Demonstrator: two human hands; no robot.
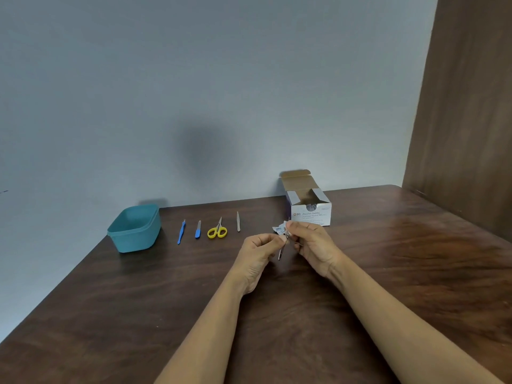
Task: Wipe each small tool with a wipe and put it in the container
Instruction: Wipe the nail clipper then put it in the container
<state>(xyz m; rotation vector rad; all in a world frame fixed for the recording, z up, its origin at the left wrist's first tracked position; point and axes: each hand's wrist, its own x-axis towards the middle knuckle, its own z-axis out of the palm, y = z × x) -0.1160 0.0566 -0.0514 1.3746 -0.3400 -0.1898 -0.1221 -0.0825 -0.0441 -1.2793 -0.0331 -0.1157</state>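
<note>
Both forearms reach in from the lower edge and converge above the middle of the worktop (388, 259). The left hand (259, 252) is turned thumb-up with its fingers curled. The right hand (314, 242) shows its back to us, its fingers bent toward the left hand.

The fingers of both hands pinch 1 wipe (279, 230), still partly in its torn white packet and held between the 2 sets of fingertips. Below that meeting point 1 slim metal tool (280, 252) hangs tilted, its lower end clear of the worktop. We cannot tell which hand grips it.

The worktop's back edge meets the grey wall. Its left edge runs diagonally toward us, and a brown panel closes the right side. Open worktop surface shows nearer than the hands and to the right of the box.

1 teal container (130, 234) stands near the back left corner, open-topped. 1 alcohol swab box (311, 216), its flap raised, stands at the back edge just beyond the right hand.

Between container and box 4 tools lie in a row, well apart from one another:
- 1 blue pusher (181, 232)
- 1 blue-handled file (198, 230)
- 1 pair of yellow-handled scissors (217, 230)
- 1 pair of metal tweezers (238, 221)

We therefore count 5 tools in all, 4 resting and 1 in hand.
</note>
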